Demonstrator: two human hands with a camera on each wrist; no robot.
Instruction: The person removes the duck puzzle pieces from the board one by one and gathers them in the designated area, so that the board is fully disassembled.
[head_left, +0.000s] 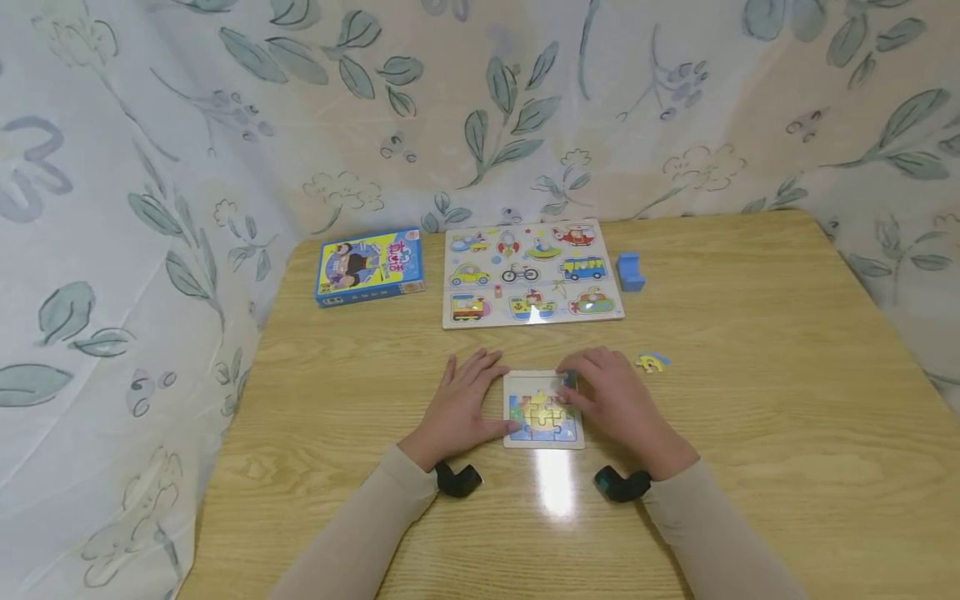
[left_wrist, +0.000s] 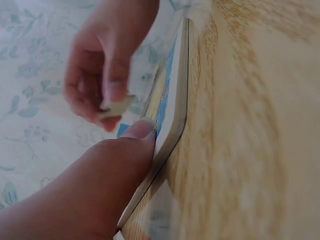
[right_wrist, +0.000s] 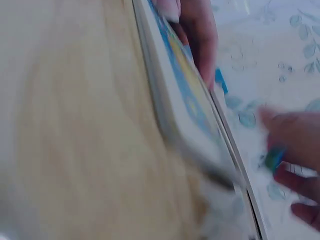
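A small jigsaw puzzle in a pale tray (head_left: pixel 529 383) lies on the table between both hands. Its lower rows hold joined pieces, while a bare strip shows along the top. My left hand (head_left: pixel 463 410) rests at the tray's left side with fingers spread; its thumb (left_wrist: pixel 137 130) presses on the tray edge. Above the tray's upper right corner, my right hand (head_left: pixel 617 400) pinches a puzzle piece (left_wrist: pixel 116 106) between thumb and fingers. The piece's blue-green face shows in the right wrist view. One loose yellow and blue piece (head_left: pixel 652 362) lies beyond the right hand.
Behind the tray lies a larger vehicle peg-puzzle board (head_left: pixel 483 287). A blue and yellow box (head_left: pixel 370 267) is to its left, and a small blue block (head_left: pixel 630 273) to its right. Patterned cloth (head_left: pixel 465 108) hangs along the wooden table's (head_left: pixel 750 358) back.
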